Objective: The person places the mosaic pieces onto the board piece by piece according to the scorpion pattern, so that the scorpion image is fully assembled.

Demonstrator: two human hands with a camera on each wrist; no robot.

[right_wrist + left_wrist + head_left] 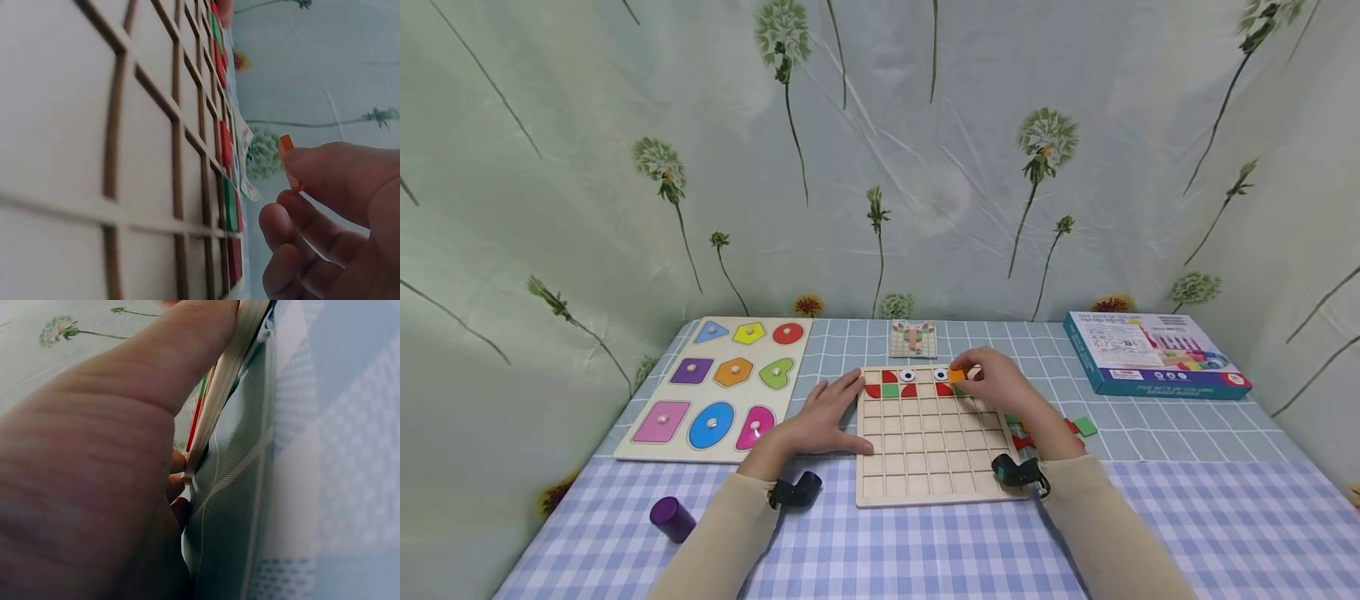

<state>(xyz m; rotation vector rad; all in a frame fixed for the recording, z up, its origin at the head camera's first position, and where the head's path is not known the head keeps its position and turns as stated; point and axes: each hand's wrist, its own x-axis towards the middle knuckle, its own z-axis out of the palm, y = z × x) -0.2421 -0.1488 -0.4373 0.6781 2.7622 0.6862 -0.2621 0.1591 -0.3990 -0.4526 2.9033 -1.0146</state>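
Jutting from right hand (997, 383): thin, bright orange tile (957, 376).

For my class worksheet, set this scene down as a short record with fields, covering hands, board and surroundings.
Right hand: pinches an orange tile, held off the board
Left hand: rests against the board's left edge
Board: red tiles, green tiles and eye tiles in its top two rows
Card: behind the board
Left side: shape puzzle, purple cylinder
Right side: box; loose tiles, partly hidden
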